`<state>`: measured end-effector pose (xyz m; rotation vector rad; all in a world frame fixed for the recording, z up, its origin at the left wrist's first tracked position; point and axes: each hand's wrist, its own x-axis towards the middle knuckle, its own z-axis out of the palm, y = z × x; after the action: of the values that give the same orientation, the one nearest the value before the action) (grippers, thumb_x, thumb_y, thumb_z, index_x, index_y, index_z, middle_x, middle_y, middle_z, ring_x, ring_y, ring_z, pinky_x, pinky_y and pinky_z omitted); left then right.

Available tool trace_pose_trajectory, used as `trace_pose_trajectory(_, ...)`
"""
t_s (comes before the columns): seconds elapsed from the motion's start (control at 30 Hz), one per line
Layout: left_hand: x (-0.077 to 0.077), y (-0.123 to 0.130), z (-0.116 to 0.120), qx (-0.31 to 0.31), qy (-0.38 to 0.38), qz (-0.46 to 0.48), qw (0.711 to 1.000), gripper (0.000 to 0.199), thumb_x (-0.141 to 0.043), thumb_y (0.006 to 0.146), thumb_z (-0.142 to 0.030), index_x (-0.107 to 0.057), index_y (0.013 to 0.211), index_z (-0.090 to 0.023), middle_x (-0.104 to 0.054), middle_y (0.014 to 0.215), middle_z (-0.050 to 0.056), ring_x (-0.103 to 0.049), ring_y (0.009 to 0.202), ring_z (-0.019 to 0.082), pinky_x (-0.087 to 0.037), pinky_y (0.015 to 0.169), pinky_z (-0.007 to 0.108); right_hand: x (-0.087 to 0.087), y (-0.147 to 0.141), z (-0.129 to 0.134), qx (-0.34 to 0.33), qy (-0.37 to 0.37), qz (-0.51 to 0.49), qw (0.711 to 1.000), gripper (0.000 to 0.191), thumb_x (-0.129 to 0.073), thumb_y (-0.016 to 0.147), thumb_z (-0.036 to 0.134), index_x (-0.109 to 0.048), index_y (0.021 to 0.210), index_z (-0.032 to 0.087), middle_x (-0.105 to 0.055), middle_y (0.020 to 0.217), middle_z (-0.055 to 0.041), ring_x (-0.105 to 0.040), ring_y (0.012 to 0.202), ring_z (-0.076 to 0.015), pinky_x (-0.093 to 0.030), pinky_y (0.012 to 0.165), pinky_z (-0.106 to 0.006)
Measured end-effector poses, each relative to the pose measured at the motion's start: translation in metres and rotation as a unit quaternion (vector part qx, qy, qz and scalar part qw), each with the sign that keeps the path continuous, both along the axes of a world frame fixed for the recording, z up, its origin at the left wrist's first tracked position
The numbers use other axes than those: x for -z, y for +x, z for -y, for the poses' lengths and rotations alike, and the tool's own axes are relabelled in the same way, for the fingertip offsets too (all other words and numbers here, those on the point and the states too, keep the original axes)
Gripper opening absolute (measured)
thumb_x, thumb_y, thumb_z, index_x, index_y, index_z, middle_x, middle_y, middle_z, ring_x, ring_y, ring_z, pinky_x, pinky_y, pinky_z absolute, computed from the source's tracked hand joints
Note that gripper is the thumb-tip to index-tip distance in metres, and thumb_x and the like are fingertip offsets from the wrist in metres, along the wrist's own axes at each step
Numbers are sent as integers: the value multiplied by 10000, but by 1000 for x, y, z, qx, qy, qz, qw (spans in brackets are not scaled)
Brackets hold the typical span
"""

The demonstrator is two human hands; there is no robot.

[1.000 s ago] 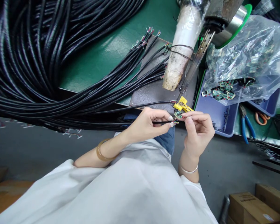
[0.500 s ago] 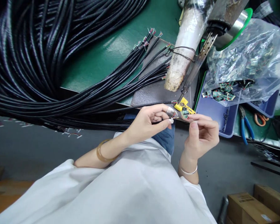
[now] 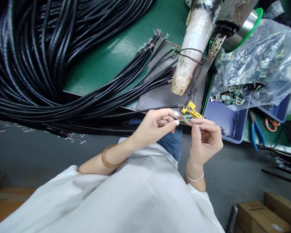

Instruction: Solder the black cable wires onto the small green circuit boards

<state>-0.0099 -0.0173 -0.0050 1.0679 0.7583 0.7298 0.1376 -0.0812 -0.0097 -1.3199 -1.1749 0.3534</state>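
Observation:
Thumb and index finger of my left hand (image 3: 156, 125) are closed in a pinch, with thin coloured wires (image 3: 181, 120) sticking out past the fingertips. The rest of what it grips is hidden by the fingers. My right hand (image 3: 205, 137) pinches a small green circuit board (image 3: 187, 117) by its near right end. The board's left end is close to the wire tips; whether they touch I cannot tell. Just beyond lies a yellow piece (image 3: 192, 110), with the soldering iron (image 3: 201, 77) pointing down at it. A black cable (image 3: 145, 110) runs behind my left hand.
Many black cables (image 3: 50, 58) lie coiled at the left. A whitish tube (image 3: 190, 51) and a solder spool (image 3: 244, 32) are above. At the right are a plastic bag (image 3: 259, 61) of circuit boards, a purple tray (image 3: 225, 118), blue-handled pliers (image 3: 255, 131) and orange handles (image 3: 271, 124).
My right hand has moved left with the circuit board, bringing it nearer the wires. My left hand has barely shifted.

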Motion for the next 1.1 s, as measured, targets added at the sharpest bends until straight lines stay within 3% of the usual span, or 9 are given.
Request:
trace_pose_trajectory(0.27, 0, 1, -1, 10, 0, -12, 1000, 161, -673, 870, -252, -626, 959, -126, -627, 628, -24, -528, 510, 56, -418, 500, 168, 7, -2, 3, 25, 13, 83, 996, 146, -703, 848, 138, -645, 927, 247, -745, 933, -10, -727, 848, -184, -616, 770, -388)
trace_pose_trajectory(0.47, 2, 1, -1, -10, -12, 12, 1000, 238, -702, 835, -217, -567, 1017, -141, -639, 635, -29, -567, 531, 65, -430, 511, 154, 3, -2, 3, -25, 48, 71, 996, 159, -703, 837, 112, -644, 909, 241, -746, 887, -2, -726, 820, -171, -610, 705, -338)
trace_pose_trajectory(0.63, 1, -1, 0, -13, 8, 3, 1000, 150, -702, 825, -196, -591, 906, -137, -648, 636, -19, -572, 526, 56, -438, 507, 139, 0, 3, -1, 24, 42, -8, 999, 134, -675, 861, 100, -641, 909, 220, -732, 923, -13, -723, 848, -151, -631, 754, -328)
trace_pose_trajectory(0.87, 3, -2, 0, 10, 50, 15, 999, 82, -696, 835, -166, -634, 873, -130, -665, 666, -7, -596, 561, 56, -476, 528, 131, -2, 2, -1, -30, -38, -107, 993, 68, -673, 896, 175, -620, 887, 217, -717, 948, -14, -728, 847, -134, -644, 749, -287)
trace_pose_trajectory(1.1, 4, -1, 1, 17, 41, 22, 999, 100, -706, 832, -167, -624, 872, -124, -664, 677, -3, -598, 574, 58, -483, 540, 137, 0, 2, -1, -42, -38, -118, 991, 70, -679, 892, 164, -624, 894, 209, -719, 956, -16, -728, 841, -130, -635, 744, -275)
